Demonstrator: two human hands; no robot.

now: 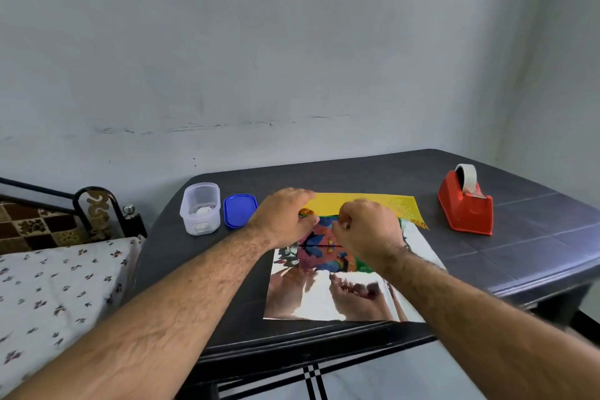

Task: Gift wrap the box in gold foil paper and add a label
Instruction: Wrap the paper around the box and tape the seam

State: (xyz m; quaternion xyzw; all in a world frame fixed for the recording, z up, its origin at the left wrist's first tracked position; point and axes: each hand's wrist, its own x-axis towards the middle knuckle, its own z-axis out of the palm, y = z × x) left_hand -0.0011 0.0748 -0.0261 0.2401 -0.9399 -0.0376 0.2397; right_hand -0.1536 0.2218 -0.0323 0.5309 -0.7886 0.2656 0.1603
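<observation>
On the dark table (406, 169), both hands' grip is unclear over the colourful box (319, 252) on foil paper (324, 299).

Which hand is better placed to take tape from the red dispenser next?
Probably the right hand: the red dispenser stands on its side of the table, while the left hand rests on the box.
</observation>
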